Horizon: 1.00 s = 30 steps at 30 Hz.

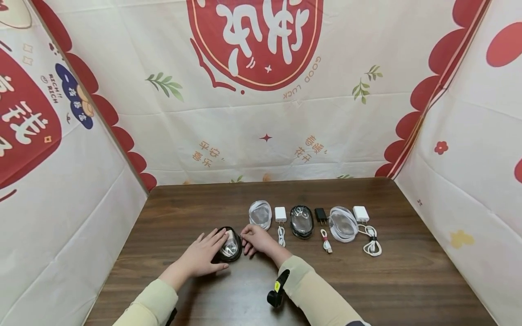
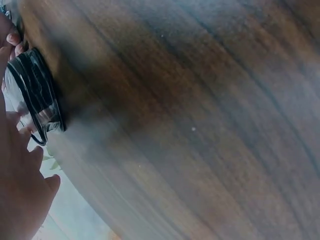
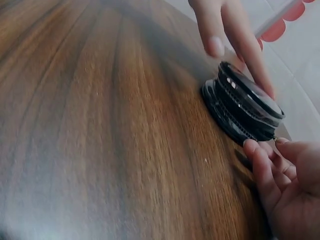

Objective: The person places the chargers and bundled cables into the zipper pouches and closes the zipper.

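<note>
A small oval clear pouch with black zipped edging [image 1: 232, 248] lies on the wooden table, something white showing through its top. Spread across its left side, my left hand [image 1: 200, 254] rests on it with straight fingers. At the pouch's right edge is my right hand [image 1: 259, 240]. Seen from the right wrist, thumb and forefinger of the right hand [image 3: 295, 175] pinch a tiny zipper pull [image 3: 275, 139] at the pouch's rim. The pouch's black side wall [image 2: 37, 82] also shows in the left wrist view, partly behind the left hand [image 2: 25, 185].
To the right stand a white-edged clear pouch [image 1: 260, 214], a white charger [image 1: 280, 214], a white cable [image 1: 281, 236], a black-edged pouch [image 1: 302, 221], a black charger [image 1: 321, 215], another cable [image 1: 326, 241], another white-edged pouch [image 1: 343, 224], a white charger [image 1: 360, 213] and a coiled cable [image 1: 372, 244].
</note>
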Available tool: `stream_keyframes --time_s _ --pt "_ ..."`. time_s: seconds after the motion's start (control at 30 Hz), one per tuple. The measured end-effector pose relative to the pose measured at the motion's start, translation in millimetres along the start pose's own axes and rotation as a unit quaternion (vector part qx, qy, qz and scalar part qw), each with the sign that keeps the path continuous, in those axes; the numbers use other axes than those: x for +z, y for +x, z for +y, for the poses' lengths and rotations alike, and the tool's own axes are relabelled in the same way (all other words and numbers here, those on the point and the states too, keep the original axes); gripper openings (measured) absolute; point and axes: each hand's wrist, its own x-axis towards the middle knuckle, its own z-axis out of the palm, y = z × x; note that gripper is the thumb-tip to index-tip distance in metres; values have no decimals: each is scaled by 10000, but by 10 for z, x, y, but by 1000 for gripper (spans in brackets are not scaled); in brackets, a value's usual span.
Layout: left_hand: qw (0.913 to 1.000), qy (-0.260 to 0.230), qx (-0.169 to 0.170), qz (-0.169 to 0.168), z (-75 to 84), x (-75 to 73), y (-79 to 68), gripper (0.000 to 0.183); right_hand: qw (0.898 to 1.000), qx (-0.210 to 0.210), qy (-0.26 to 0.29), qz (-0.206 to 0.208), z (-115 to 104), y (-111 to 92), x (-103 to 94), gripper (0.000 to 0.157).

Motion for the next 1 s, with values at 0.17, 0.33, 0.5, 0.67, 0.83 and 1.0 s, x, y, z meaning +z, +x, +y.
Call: stream_keyframes --time_s 0.17,0.33,0.5,0.67,0.83,1.0 --pt "9995 -156 267 38 -8 -36 45 86 9999 -45 -12 -127 13 4 -29 11" --pt "9984 -240 435 -269 -2 -73 103 92 9997 -88 -97 -205 20 14 -37 11" --pt "9980 -241 341 -481 -11 -30 101 98 9995 -98 -140 -283 30 5 -31 12" --pt "9979 -301 335 -461 -13 25 99 99 9995 -119 -120 -266 39 -14 -38 11" --pt "9982 -209 302 -469 -12 27 127 97 9996 -137 6 -258 34 -36 -59 10" --pt "9984 -123 259 -495 -29 61 147 98 9996 -75 99 -240 21 -54 -74 11"
